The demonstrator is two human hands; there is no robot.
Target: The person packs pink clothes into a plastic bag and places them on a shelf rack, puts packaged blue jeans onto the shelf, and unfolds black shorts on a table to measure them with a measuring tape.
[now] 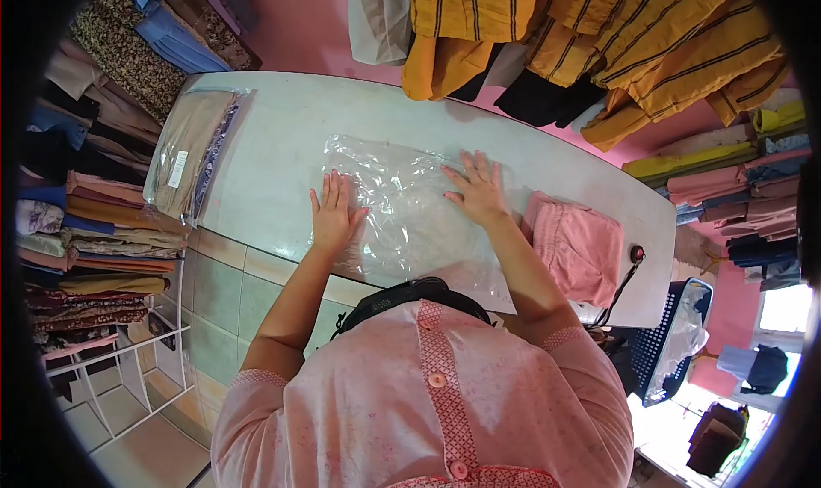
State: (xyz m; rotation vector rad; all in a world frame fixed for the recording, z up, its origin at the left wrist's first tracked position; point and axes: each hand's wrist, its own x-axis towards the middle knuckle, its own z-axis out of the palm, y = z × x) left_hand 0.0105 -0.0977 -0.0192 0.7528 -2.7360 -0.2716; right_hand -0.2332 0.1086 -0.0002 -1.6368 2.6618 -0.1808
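Observation:
A clear plastic bag (pixel 402 206) lies flat and wrinkled on the pale table (pixel 282 103). My left hand (pixel 336 212) rests palm down on its left edge, fingers spread. Across from it, my right hand (pixel 479 189) lies on the bag's upper right part, its fingers also apart. Neither hand grips anything. To the right of my right forearm sits a folded pink garment (pixel 577 248). Folded beige clothing in a clear bag with a white label (pixel 178 169) is at the table's left end.
Yellow striped garments (pixel 479 9) hang beyond the table's far edge. Stacked fabrics (pixel 111 231) fill the left side. A dark blue basket (pixel 663 343) with plastic stands at the right, near a black cable (pixel 629 278). A white wire rack (pixel 128 385) is lower left.

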